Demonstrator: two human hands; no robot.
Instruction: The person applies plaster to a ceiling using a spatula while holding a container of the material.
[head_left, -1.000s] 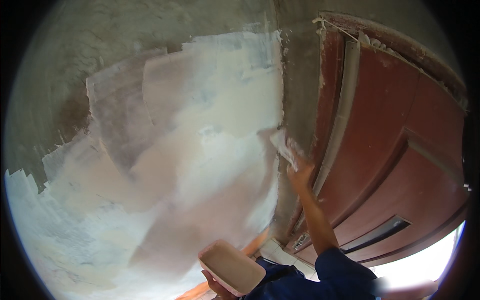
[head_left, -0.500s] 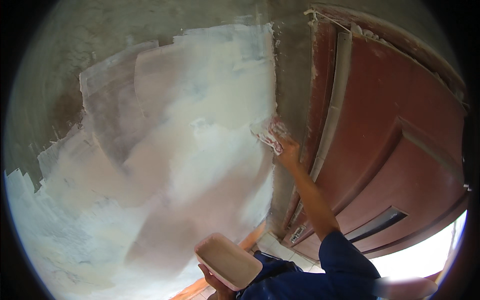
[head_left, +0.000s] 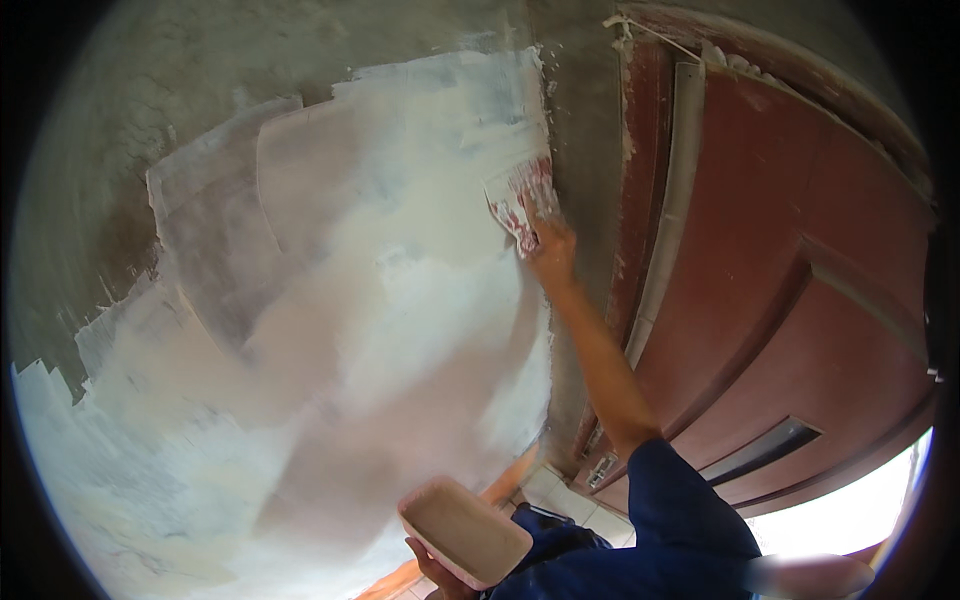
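Note:
Raised against the wall, my right hand (head_left: 545, 225) is closed round a putty knife (head_left: 502, 205) whose wide blade lies on the wet white plaster. White smears cover that hand and the tool. Low in the view, my left hand (head_left: 438, 570) grips the side of a shallow, pale pink rectangular tray (head_left: 465, 530); a thin film coats its inside. The wall (head_left: 420, 270) carries a patchy white coat, brighter near its right edge and duller pinkish on the left. Bare grey cement (head_left: 120, 200) surrounds the coat above and to the left.
A dark red panelled door (head_left: 780, 250) in a worn red frame (head_left: 645, 140) stands on the right, close to my right arm. A metal latch (head_left: 600, 470) shows at its lower edge. Pale floor tiles (head_left: 560, 495) lie below, and bright light enters at the lower right.
My right hand has moved the putty knife up and slightly left along the right edge of the white coat. The tray in my left hand has shifted a little right and down.

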